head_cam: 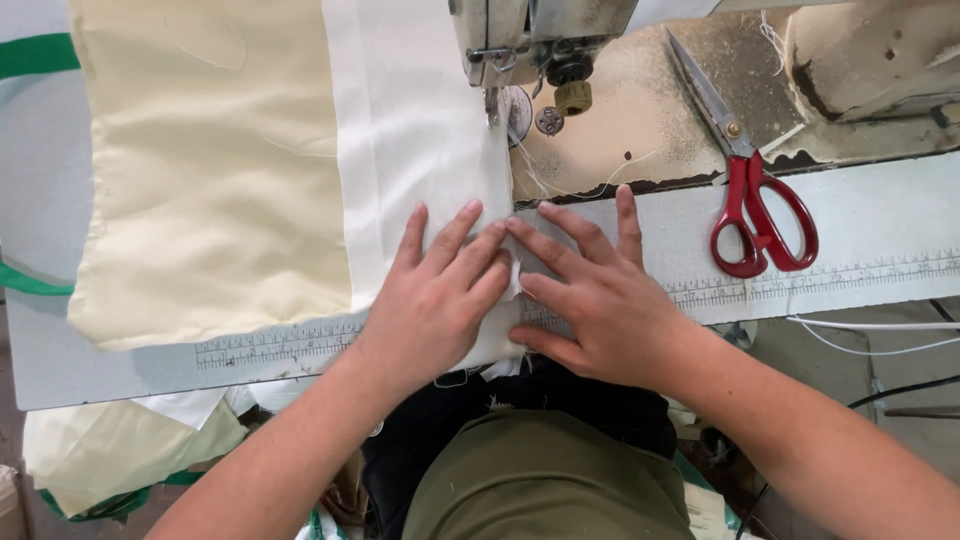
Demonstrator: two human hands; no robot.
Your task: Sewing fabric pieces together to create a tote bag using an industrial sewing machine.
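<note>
both hands [520, 295] flat on white fabric [415, 130].

A single head-worn camera looks steeply down, close above the sewing table [880, 225], its edge crossing the frame slightly tilted.
</note>
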